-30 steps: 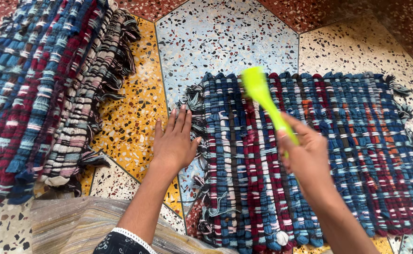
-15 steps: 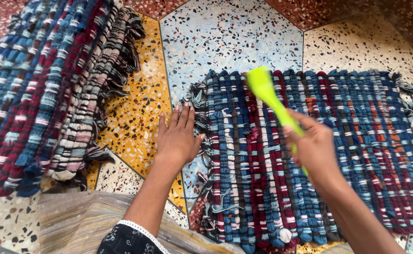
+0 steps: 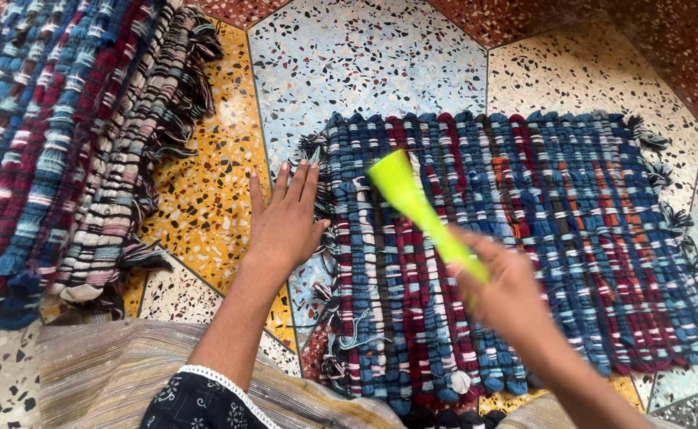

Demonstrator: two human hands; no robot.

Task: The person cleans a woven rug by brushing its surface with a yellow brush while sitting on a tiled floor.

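A stack of woven mats (image 3: 63, 143) lies at far left. The left hand (image 3: 285, 222) rests flat, fingers spread, on the terrazzo floor (image 3: 365, 63) beside the blue-and-red mat (image 3: 539, 238). The right hand (image 3: 504, 298) grips a neon-green brush (image 3: 416, 206) over that mat, its long axis diagonal, head pointing up-left.

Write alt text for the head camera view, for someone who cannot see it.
A person's right hand holds a bright green brush above a blue and maroon woven rag mat on a terrazzo floor. The left hand lies flat at the mat's fringed edge; a pile of similar mats lies at left.
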